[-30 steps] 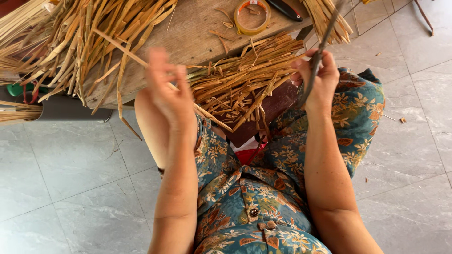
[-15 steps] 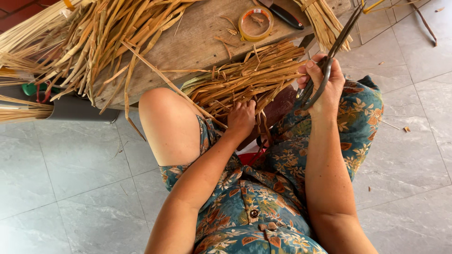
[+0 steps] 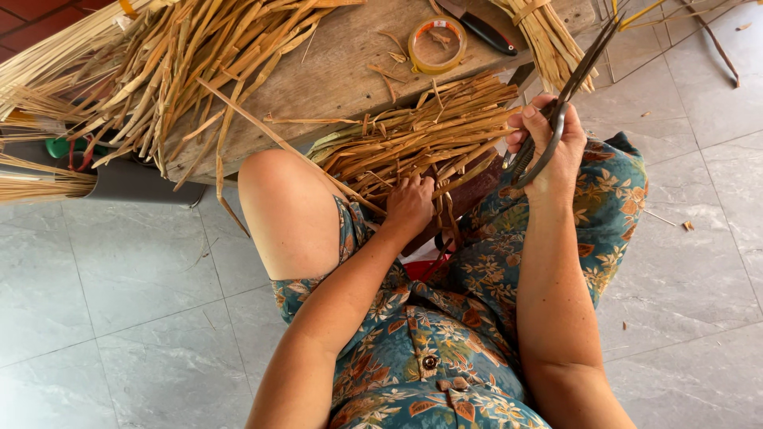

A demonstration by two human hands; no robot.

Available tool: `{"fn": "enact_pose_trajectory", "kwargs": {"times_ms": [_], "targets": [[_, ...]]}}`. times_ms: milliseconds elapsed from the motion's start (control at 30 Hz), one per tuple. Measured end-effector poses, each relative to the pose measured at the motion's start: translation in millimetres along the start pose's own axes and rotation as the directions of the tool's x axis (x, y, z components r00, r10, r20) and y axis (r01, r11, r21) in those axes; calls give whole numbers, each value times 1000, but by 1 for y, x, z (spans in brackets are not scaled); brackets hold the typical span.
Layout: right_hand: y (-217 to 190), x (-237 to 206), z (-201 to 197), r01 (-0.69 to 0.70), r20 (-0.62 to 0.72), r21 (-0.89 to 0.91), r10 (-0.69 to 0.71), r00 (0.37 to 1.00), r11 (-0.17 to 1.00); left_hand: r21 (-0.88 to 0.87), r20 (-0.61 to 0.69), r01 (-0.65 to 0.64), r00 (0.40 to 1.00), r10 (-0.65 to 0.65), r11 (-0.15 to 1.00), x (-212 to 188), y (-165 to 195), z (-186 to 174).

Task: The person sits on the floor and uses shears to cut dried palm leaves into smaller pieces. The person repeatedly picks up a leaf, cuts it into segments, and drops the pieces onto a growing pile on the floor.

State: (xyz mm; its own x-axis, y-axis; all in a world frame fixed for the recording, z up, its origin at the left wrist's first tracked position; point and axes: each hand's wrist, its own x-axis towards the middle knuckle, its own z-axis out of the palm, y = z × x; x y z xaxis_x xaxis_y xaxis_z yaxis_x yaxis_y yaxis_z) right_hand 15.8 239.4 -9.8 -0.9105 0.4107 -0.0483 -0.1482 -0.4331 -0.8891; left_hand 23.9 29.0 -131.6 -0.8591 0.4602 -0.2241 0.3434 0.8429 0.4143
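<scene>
- Head view: our left hand point(image 3: 409, 205) grips the lap bundle of split strips point(image 3: 421, 143), fingers curled shut into it.
- Our right hand point(image 3: 548, 147), at 3 o'clock of the bundle, closes its fingers through the scissors point(image 3: 568, 87).
- A loose strip heap point(image 3: 183, 56) covers the board point(image 3: 342, 71) at 10 o'clock; we judge much of it untrimmed.

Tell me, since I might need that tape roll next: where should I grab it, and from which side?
Probably from above, by the rim. The tape roll lies flat on the wooden bench, hole upward, with only small scraps inside. One finger in the hole and the thumb outside should hold it. The knife lies close on its right, so come from its left.
</scene>
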Motion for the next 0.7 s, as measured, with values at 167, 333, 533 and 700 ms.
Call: {"fn": "enact_pose_trajectory", "kwargs": {"times_ms": [167,333,533,700], "targets": [[-3,2,-4,55,-38,11,-54,998,998,-343,-55,72,994,-96,937,-7,4,-46],[-18,-1,-19,108,-161,121,-88,983,987,-486,-664,-384,746,-46,785,-43,-13,-152],[-22,-4,-25,56,-180,199,-20,983,979,117,-873,-353,409,265,928,-84,-54,-313],[-17,-3,-24,34,-170,185,-2,986,982,351,-855,-149,351,381,925,-84,-63,-375]]}}
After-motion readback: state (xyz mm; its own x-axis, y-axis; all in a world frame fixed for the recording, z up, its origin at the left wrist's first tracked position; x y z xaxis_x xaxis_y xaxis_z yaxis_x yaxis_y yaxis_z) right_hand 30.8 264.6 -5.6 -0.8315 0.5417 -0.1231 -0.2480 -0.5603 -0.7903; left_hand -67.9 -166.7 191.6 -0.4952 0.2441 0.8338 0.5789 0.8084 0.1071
